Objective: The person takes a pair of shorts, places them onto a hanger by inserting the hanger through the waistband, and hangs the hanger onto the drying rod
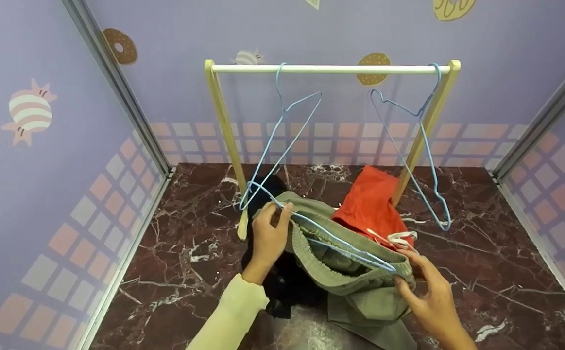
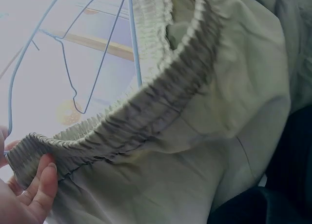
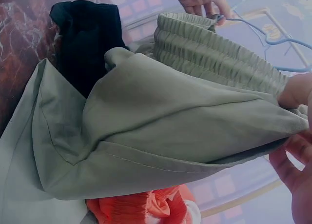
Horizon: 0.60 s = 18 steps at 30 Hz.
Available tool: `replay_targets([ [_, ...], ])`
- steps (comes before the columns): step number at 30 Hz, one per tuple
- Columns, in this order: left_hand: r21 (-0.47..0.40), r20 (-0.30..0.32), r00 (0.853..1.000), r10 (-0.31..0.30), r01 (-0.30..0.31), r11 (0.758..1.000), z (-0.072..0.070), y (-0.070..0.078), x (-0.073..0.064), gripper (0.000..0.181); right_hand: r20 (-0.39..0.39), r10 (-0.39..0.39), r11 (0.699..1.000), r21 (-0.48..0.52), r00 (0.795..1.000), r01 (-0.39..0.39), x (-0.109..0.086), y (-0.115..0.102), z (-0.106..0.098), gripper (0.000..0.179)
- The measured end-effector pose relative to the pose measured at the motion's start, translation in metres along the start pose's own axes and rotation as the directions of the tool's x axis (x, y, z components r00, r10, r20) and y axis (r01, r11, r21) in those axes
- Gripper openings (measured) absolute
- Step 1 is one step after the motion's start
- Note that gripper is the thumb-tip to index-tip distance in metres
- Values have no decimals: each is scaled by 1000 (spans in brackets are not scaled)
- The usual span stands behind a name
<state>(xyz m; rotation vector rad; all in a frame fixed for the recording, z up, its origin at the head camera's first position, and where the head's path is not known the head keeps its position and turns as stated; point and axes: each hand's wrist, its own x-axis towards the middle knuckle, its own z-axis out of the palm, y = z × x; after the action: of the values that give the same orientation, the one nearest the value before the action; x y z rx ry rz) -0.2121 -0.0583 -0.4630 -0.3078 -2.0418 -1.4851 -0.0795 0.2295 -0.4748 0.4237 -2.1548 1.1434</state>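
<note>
Cropped sleeve [image 1: 231,313], hanger [image 1: 331,236] part-hidden in trousers [image 1: 369,304]

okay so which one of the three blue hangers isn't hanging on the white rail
The blue hanger held in the left hand, partly inside the green garment's waistband; the other two hang by their hooks from the rail.

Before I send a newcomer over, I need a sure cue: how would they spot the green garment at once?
Find the clothes rack on the dark marbled surface. In front, between the left hand and right hand, is the green garment, a blue hanger partly inside its gathered waistband. Its colour sets it apart from the red garment and black cloth beside it.
</note>
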Motion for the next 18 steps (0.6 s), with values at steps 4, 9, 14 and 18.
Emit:
replay_targets([
  [4,33,-6,1000,-5,5,999,-3,0,1,20,-24,-30,999,31,999,31,6,-20,-6,54],
  [9,69,-11,1000,-8,9,998,-4,1,2,21,-35,-61,996,61,998,63,6,-26,-8,51],
  [14,84,-26,1000,-9,11,996,-4,-3,0,20,-30,-70,993,94,997,72,4,-27,-8,49],
  [18,90,-27,1000,8,-6,996,-1,-3,3,26,-36,-87,988,124,996,90,6,-23,-10,48],
])
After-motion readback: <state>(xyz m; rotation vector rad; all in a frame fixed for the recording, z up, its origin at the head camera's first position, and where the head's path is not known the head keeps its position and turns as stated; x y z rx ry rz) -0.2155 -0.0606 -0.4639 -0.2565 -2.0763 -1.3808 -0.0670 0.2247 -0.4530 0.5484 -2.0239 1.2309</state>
